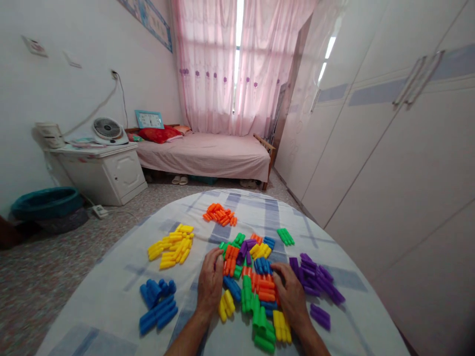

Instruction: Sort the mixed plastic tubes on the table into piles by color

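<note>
A mixed pile of plastic building blocks in orange, green, blue, yellow and purple (pixel 245 252) lies between my two hands on the table. My left hand (pixel 211 277) rests along the pile's left side, fingers slightly bent and nothing visible in its grasp, near an orange block (pixel 230 259) and a green one. On the opposite side is my right hand (pixel 291 289), with curved fingers and a gap at the thumb, beside orange blocks (pixel 266 289) and a blue block (pixel 262 266). Green blocks (pixel 256 311) and a yellow block (pixel 282 326) extend toward me between the wrists.
Sorted blocks surround the pile: yellow (pixel 172 244), blue (pixel 158 304), orange (pixel 219 214), green (pixel 285 236) and purple (pixel 315 277). Beyond the cloth-covered table (pixel 111 296) are a bed (pixel 208 153), a cabinet with a fan (pixel 107 129), a bin (pixel 48 205) and wardrobes (pixel 378 148).
</note>
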